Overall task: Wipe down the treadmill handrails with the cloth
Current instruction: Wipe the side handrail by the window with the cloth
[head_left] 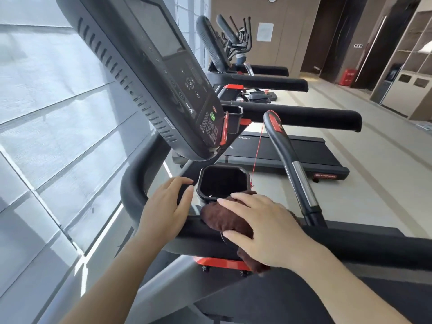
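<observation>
A dark brown cloth (218, 217) is draped over the black padded handrail (364, 244) that runs across the lower middle of the view. My right hand (264, 226) lies flat on top of the cloth, fingers spread and curled over it, pressing it onto the rail. My left hand (167, 208) rests with fingers apart on the curved left end of the same rail, just left of a black cup holder (222, 182). Part of the cloth hangs below the rail under my right wrist.
The treadmill console (149, 73) towers above the hands. A black and silver pulse grip (287, 157) with a red safety cord rises to the right. Further treadmills (292, 155) stand in a row beyond, with window panels on the left and beige floor on the right.
</observation>
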